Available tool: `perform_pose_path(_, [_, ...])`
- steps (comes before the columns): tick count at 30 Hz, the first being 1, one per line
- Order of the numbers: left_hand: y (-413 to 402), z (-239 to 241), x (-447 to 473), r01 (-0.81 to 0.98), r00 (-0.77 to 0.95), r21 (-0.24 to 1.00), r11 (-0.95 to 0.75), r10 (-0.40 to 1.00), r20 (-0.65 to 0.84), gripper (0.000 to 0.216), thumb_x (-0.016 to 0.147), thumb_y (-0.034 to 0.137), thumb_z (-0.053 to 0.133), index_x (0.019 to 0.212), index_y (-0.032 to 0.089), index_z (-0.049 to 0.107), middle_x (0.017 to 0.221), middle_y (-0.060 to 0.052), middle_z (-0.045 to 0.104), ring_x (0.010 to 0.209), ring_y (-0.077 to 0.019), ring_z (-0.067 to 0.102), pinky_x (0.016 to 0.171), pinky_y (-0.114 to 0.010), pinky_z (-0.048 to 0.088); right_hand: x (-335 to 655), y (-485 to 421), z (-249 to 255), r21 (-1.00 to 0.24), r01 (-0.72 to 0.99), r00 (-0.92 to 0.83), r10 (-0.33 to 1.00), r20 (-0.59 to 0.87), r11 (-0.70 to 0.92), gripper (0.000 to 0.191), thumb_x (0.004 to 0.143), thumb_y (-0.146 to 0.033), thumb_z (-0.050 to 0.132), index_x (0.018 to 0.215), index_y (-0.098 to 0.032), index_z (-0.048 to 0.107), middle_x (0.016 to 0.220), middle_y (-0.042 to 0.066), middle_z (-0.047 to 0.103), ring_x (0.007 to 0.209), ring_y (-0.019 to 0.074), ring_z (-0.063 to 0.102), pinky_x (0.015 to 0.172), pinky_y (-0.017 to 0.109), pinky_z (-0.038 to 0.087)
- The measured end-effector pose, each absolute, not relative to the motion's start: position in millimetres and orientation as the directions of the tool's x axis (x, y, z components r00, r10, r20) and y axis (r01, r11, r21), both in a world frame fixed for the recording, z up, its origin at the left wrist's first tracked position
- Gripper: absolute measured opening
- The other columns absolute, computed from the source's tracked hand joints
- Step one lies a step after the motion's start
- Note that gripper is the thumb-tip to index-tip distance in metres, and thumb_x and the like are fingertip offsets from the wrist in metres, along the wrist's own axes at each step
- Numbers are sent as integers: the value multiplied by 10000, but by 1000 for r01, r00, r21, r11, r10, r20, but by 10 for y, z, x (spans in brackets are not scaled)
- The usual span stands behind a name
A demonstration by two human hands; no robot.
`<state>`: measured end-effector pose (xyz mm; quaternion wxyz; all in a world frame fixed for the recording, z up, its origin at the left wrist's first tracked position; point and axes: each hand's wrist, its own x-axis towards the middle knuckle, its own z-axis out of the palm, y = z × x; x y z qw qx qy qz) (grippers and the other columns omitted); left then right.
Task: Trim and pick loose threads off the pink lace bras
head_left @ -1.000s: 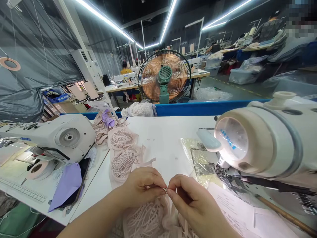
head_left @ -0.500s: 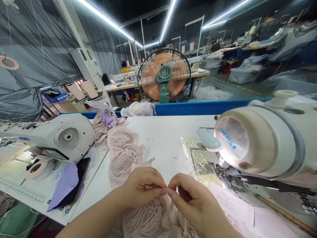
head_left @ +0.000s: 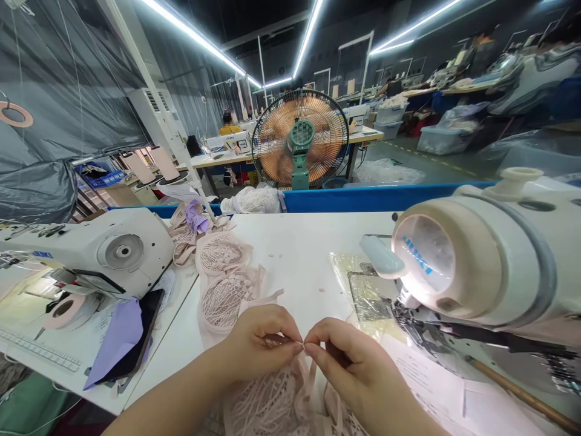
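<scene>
My left hand (head_left: pixel 258 348) and my right hand (head_left: pixel 349 366) meet at the near edge of the white table (head_left: pixel 295 254), fingertips pinched together on a thin pale pink strap (head_left: pixel 303 346). The strap belongs to a pink lace garment (head_left: pixel 272 399) that bunches below both hands. Both hands are closed in a pinch. More pink lace cup pieces (head_left: pixel 224 278) lie in a row just beyond my left hand.
A white sewing machine (head_left: pixel 481 260) stands at the right, its needle area (head_left: pixel 408 315) close to my right hand. Another sewing machine (head_left: pixel 91 251) sits at the left with a tape roll (head_left: pixel 63 307), a purple cloth (head_left: pixel 120 339) and a phone. A fan (head_left: pixel 300 142) stands behind the table.
My hands have stayed almost still, still pinching the strap. The lace under them has bunched up slightly.
</scene>
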<state>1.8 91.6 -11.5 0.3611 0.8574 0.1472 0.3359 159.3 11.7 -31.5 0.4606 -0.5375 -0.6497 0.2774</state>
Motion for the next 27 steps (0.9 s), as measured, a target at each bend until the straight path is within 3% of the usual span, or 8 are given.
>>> perform_pose_path(10, [909,-84,17,11,720,713,-701,500,481,62,722,112,545,684,130,591,623,-63,622,573,-121,556,533,-229,446,1594,113,-259,-812,537,46,953,300,230,104,774,-237,480,704,-221,555,534,-46,429,460,109,377,419,228,282])
perform_pose_path(27, [920,-108,2,22,732,727,-686,506,456,90,753,191,583,709,124,621,618,-55,618,542,-100,532,499,-201,423,1555,103,-288,-808,512,64,925,374,291,137,785,-218,433,668,-213,503,525,-52,404,438,99,362,408,207,307])
